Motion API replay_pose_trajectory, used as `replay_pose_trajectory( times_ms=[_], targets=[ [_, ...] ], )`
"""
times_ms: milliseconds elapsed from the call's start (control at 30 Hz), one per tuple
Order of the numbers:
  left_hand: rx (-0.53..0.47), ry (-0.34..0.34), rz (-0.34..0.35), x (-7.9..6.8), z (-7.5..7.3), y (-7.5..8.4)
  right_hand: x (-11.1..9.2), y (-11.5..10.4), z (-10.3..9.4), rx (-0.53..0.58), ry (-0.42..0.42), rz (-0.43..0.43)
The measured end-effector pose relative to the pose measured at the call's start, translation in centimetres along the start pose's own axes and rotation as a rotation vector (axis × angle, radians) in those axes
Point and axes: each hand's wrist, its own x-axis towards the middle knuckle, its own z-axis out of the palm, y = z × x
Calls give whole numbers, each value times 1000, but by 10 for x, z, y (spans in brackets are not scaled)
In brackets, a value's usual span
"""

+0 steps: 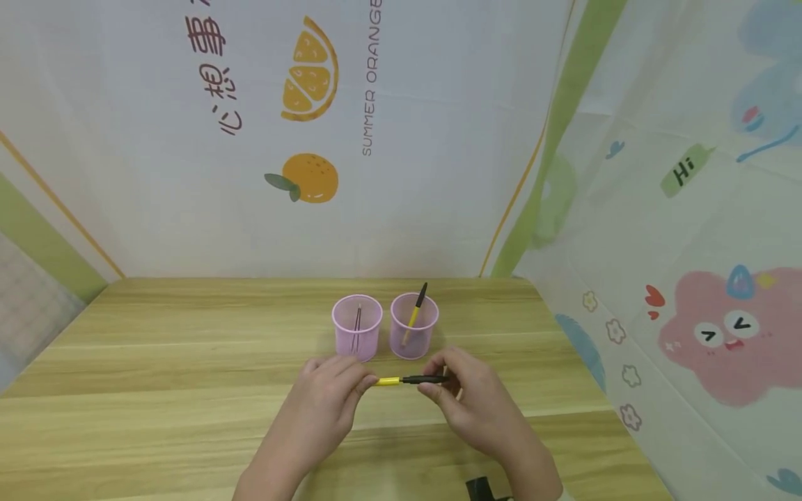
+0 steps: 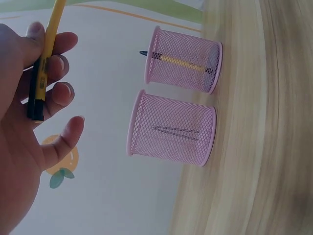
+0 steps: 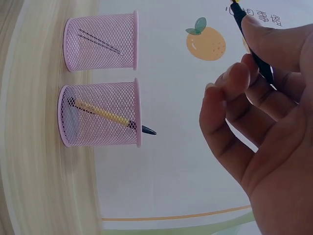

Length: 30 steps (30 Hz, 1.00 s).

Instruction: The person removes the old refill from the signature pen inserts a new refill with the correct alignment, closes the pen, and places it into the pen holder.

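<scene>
A yellow pen [image 1: 388, 381] with a black end piece [image 1: 426, 379] lies level between the two hands, in front of two pink mesh cups. My left hand [image 1: 328, 393] pinches the yellow barrel [image 2: 50, 44] between thumb and fingers; its black tail end rests against the palm side. My right hand [image 1: 470, 400] pinches the black end piece [image 3: 249, 41] between thumb and fingers, the other fingers loosely bent. Whether that piece sits fully on the barrel cannot be told. Another yellow-and-black pen [image 1: 413, 316] leans in the right cup [image 1: 410, 344], its black tip above the rim.
The left cup [image 1: 357, 341] holds a pair of thin dark sticks [image 2: 175, 131]. Both cups stand side by side on the wood-grain table [image 1: 188, 390]. A printed white cloth [image 1: 426, 209] hangs behind. A black object [image 1: 480, 488] shows near the right forearm.
</scene>
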Motion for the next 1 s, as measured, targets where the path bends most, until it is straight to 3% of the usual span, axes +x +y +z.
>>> replay_pose_trajectory(
  times_ms=[133,400,733,1000],
  targets=[
    [-20,7,23,0,2,0,0,2,0,-5,-18,-50],
    [-31,29,57,0,4,0,-3,6,4,-24,-141,-154],
    [-9,-95,-66,-4,4,3,-3,4,3,76,-249,-8],
    [16,-81,-75,-4,4,1,-4,4,4,56,-270,9]
  ],
)
